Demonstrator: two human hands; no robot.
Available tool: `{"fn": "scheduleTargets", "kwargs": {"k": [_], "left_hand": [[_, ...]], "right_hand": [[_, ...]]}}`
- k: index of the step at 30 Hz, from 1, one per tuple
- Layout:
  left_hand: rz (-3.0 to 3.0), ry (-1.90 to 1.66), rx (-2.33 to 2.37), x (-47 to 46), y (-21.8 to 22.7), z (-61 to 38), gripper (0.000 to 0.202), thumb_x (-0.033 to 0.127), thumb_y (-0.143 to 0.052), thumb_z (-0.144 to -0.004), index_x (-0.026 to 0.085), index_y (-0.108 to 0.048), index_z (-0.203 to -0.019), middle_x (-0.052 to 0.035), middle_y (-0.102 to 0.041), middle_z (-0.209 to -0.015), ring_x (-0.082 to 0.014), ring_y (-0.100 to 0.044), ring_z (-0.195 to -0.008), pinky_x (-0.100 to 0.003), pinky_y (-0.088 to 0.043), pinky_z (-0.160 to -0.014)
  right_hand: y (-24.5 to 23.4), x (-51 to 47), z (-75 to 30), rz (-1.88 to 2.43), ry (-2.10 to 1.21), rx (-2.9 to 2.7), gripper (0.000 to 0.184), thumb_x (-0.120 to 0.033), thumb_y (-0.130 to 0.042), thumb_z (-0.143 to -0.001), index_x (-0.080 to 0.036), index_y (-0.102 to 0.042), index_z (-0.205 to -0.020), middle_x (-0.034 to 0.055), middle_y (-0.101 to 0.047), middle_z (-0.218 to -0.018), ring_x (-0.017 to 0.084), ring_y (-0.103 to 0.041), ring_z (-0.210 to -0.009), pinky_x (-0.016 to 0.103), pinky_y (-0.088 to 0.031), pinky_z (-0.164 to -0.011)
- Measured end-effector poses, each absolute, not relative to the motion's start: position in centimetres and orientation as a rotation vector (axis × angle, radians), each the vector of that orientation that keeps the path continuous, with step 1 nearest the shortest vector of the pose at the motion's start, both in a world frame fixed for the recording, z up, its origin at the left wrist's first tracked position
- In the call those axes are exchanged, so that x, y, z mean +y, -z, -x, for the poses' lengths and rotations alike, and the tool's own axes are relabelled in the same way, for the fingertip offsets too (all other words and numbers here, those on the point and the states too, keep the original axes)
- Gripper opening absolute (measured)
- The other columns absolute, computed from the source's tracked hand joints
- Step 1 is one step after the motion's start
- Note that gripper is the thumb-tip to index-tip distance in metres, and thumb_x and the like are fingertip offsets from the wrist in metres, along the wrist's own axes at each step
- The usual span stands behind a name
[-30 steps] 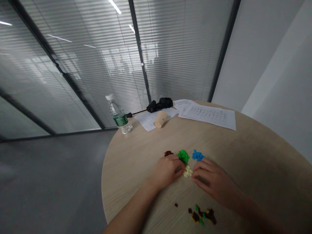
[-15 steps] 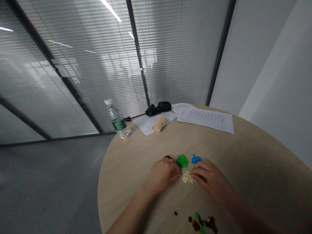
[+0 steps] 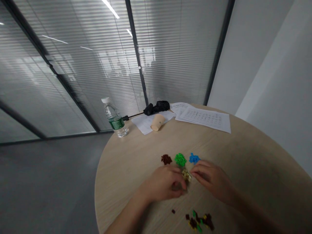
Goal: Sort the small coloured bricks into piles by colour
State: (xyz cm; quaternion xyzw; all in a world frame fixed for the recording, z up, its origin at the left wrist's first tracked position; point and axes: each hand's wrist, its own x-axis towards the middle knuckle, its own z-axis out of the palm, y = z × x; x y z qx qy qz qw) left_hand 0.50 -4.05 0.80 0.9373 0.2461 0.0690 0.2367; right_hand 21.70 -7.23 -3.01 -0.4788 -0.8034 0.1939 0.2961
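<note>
Though blur hides both grips, left hand and right hand flank cream bricks.

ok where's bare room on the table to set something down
The tabletop is bare right of the right hand, below the printed sheets. Another patch lies between the paper cup and the green bricks, and one left of the left hand, below the water bottle. Crowded: the cream bricks between the hands, by the blue bricks and dark brown bricks.
</note>
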Motion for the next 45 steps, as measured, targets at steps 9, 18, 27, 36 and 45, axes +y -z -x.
{"fn": "scheduleTargets", "kwargs": {"k": [9, 18, 27, 36, 45], "left_hand": [[-2.55, -0.133, 0.28, -5.2, -0.1, -1.2, 0.01, 0.018, -0.074, -0.066, 0.022, -0.068, -0.073, 0.0047, -0.065, -0.071, -0.0112, -0.058, -0.071, -0.023, -0.041, -0.068], [-2.637, -0.133, 0.32, -5.4, 0.3, -1.6, 0.008, 0.019, -0.075, -0.064, 0.021, -0.068, -0.068, 0.0044, -0.065, -0.068, -0.0115, -0.058, -0.07, -0.023, -0.041, -0.064], [-2.614, -0.155, 0.326, -5.4, 0.4, -1.6, 0.007, 0.013, -0.07, -0.065, 0.02, -0.067, -0.065, 0.0036, -0.066, -0.066, -0.0109, -0.058, -0.068, -0.022, -0.041, -0.063], [-2.591, -0.132, 0.353, -5.4, 0.4, -1.6, 0.01, 0.016, -0.071, -0.064, 0.022, -0.068, -0.071, 0.0037, -0.067, -0.071, -0.0127, -0.06, -0.072, -0.023, -0.042, -0.065], [-2.564, -0.111, 0.388, -5.5, 0.7, -1.7, 0.01, 0.013, -0.07, -0.063, 0.022, -0.068, -0.067, 0.0041, -0.067, -0.067, -0.0132, -0.06, -0.07, -0.023, -0.043, -0.064]], "right_hand": [[1.4, -9.4, -21.8, 1.224, -1.126, -2.417, 0.007, -0.016, -0.061, -0.068, -0.017, -0.068, -0.07, -0.0024, -0.061, -0.059, 0.009, -0.052, -0.052, 0.017, -0.037, -0.051], [1.8, -9.5, -22.0, 1.268, -1.205, -2.409, 0.008, -0.022, -0.067, -0.064, -0.017, -0.068, -0.07, -0.0032, -0.062, -0.062, 0.008, -0.052, -0.054, 0.017, -0.035, -0.051], [1.5, -9.5, -21.7, 1.296, -1.085, -2.43, 0.004, -0.019, -0.064, -0.065, -0.017, -0.066, -0.067, -0.0022, -0.061, -0.063, 0.01, -0.052, -0.059, 0.018, -0.035, -0.055], [1.6, -9.4, -21.6, 1.277, -1.02, -2.448, 0.005, -0.016, -0.06, -0.067, -0.017, -0.065, -0.067, -0.0026, -0.06, -0.063, 0.01, -0.05, -0.058, 0.019, -0.034, -0.055], [1.6, -9.3, -21.5, 1.288, -0.964, -2.393, 0.005, -0.016, -0.059, -0.069, -0.017, -0.06, -0.064, -0.0027, -0.056, -0.061, 0.01, -0.049, -0.059, 0.019, -0.033, -0.054]]}}
